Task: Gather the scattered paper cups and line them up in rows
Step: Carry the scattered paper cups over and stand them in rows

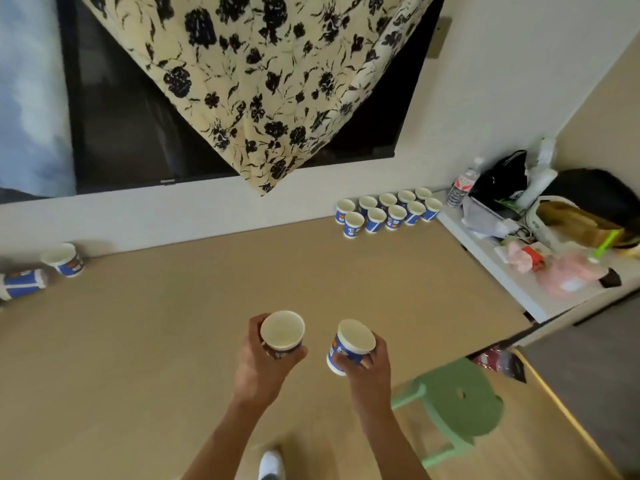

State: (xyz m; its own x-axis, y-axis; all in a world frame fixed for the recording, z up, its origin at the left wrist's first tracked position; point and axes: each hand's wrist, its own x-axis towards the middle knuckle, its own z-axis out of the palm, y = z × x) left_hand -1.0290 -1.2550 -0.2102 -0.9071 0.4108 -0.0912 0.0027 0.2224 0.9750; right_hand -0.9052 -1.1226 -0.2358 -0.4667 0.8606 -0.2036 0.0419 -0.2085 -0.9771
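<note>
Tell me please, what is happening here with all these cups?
A person is gathering paper cups. The left hand grips one cup and the right hand grips another cup above the tan table. Ten cups already stand in two rows at the far right. Two stray cups sit at the far left, one lying on its side.

Tabletop (207,306) lies bare between the cup rows (389,211) and two stray cups (62,259)

The person's left forearm (225,438) and right forearm (386,434) are bare; one foot wears a white shoe (271,464).
</note>
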